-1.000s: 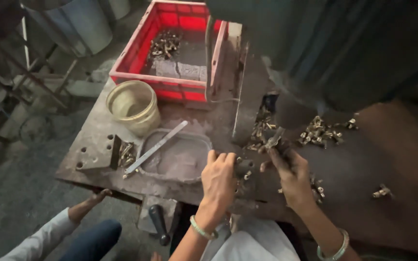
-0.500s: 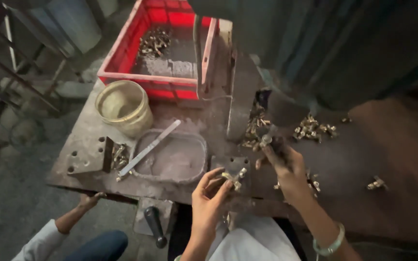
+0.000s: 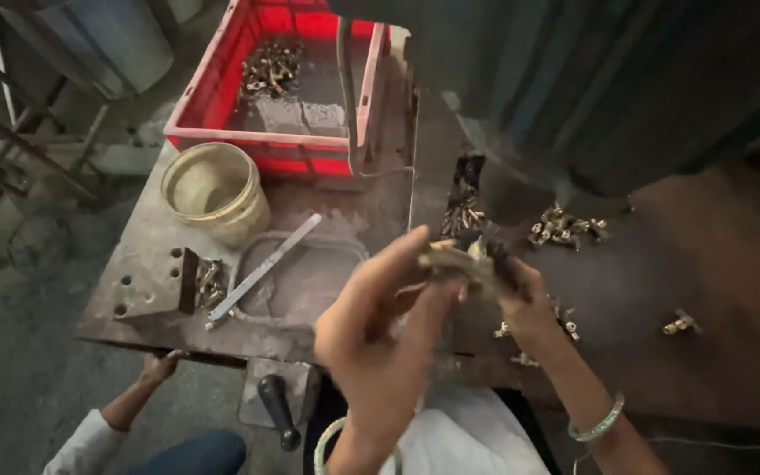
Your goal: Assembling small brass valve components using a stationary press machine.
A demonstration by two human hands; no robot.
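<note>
Red crate (image 3: 213,105) holds brass fittings (image 3: 272,66); round tub (image 3: 213,189) looks empty. Left hand (image 3: 380,325) and right hand (image 3: 521,295) raised, both pinching a brass part (image 3: 455,261) between them.

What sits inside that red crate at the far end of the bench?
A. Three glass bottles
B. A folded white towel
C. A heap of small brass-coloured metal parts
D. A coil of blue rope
C: the red crate holds a heap of small brass-coloured parts at its far end, like the ones scattered on the bench.
</note>
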